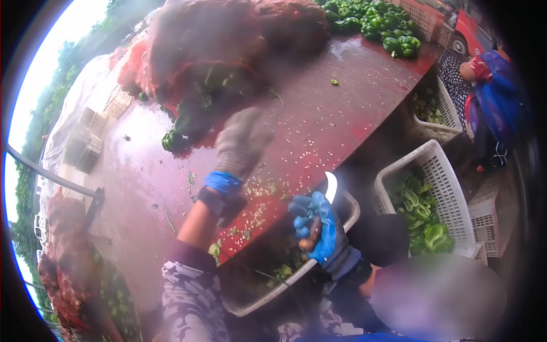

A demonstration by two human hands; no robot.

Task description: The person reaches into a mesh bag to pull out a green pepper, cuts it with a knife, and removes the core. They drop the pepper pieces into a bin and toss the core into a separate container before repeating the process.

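Note:
My left hand (244, 139), in a pale knit glove with a blue band at the wrist, is stretched out over the red table (319, 122); motion smears its fingers. Just beyond it, green peppers (181, 128) spill from a red mesh sack (199, 34). Low at the table's near edge, my right hand (323, 231), gloved in blue, is closed around the handle of a knife (331, 187) with a short, curved blade pointing up. Beneath that hand is a crate (273, 293) with green scraps inside.
Seeds and green bits litter the tabletop. A white crate (450, 194) of cut green peppers (424, 219) stands at right, with another crate (453, 108) beyond. A person (493, 97) in blue and red is at far right. More peppers (382, 25) are heaped at the far end.

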